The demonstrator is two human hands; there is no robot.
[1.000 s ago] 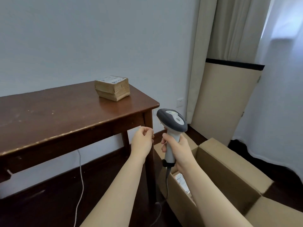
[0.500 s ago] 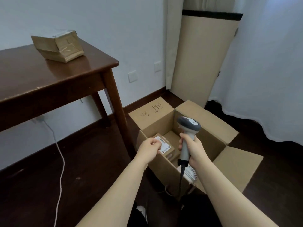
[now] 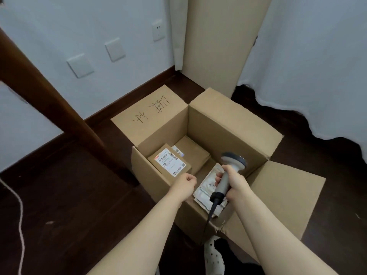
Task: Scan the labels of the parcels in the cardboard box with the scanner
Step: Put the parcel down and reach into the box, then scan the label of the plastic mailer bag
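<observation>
An open cardboard box stands on the dark floor. Inside lie a brown parcel with a white barcode label facing up, a second brown parcel behind it, and a pale soft mailer bag at the near side. My right hand grips the grey handle of the scanner, whose head points down into the box over the mailer. My left hand hovers with curled fingers over the box's near-left rim, just in front of the labelled parcel, holding nothing.
A dark wooden table leg slants down left of the box. The scanner's black cable hangs over the near box wall. A white cord trails on the floor at left. A beige panel and white curtain stand behind.
My view has tilted down from the table to the box. Both hands have dropped toward the box opening, the scanner now lower over the mailer bag, the left hand near the labelled parcel.
</observation>
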